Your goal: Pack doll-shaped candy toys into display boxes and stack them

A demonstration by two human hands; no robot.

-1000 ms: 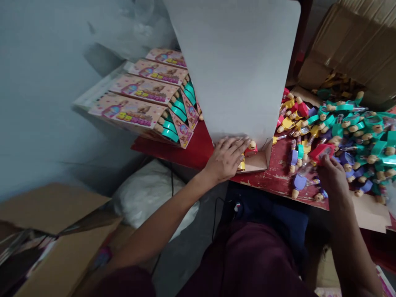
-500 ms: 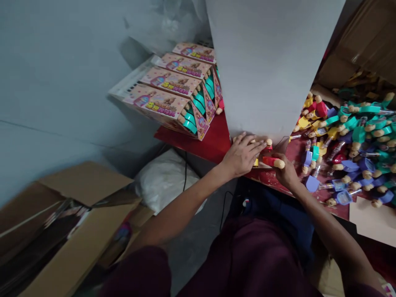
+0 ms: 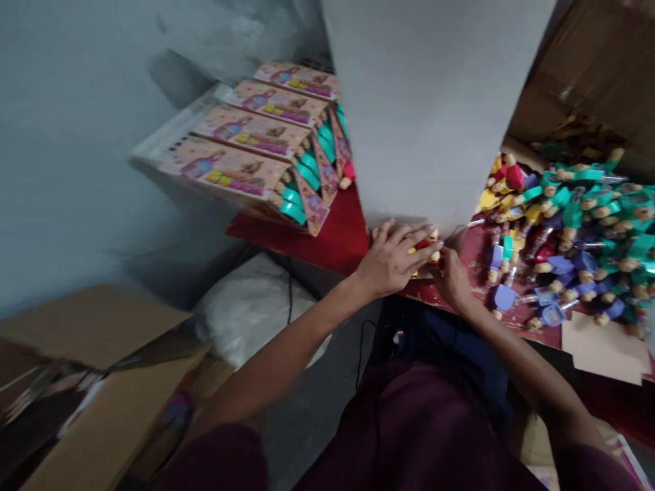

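Note:
My left hand [image 3: 395, 256] lies with fingers spread flat on the toys inside an open display box [image 3: 434, 102], whose tall grey lid stands up behind it. My right hand [image 3: 452, 276] is at the box's front, fingers closed round a red toy [image 3: 427, 243] with a tan head, pressing it in beside the left fingertips. A heap of loose small toys [image 3: 573, 218], teal, purple, yellow and red with tan heads, covers the red table [image 3: 342, 235] to the right.
Several filled pink display boxes [image 3: 256, 146] lie stacked at the table's left. A brown carton [image 3: 604, 82] stands at the back right. Below left sit an open cardboard carton [image 3: 92, 402] and a white plastic bag [image 3: 250, 314]. A cardboard piece [image 3: 604, 344] lies at the table's front right.
My right hand took a red toy from the heap, carried it left and now pushes it into the open box. My left hand has stayed flat on the box's contents.

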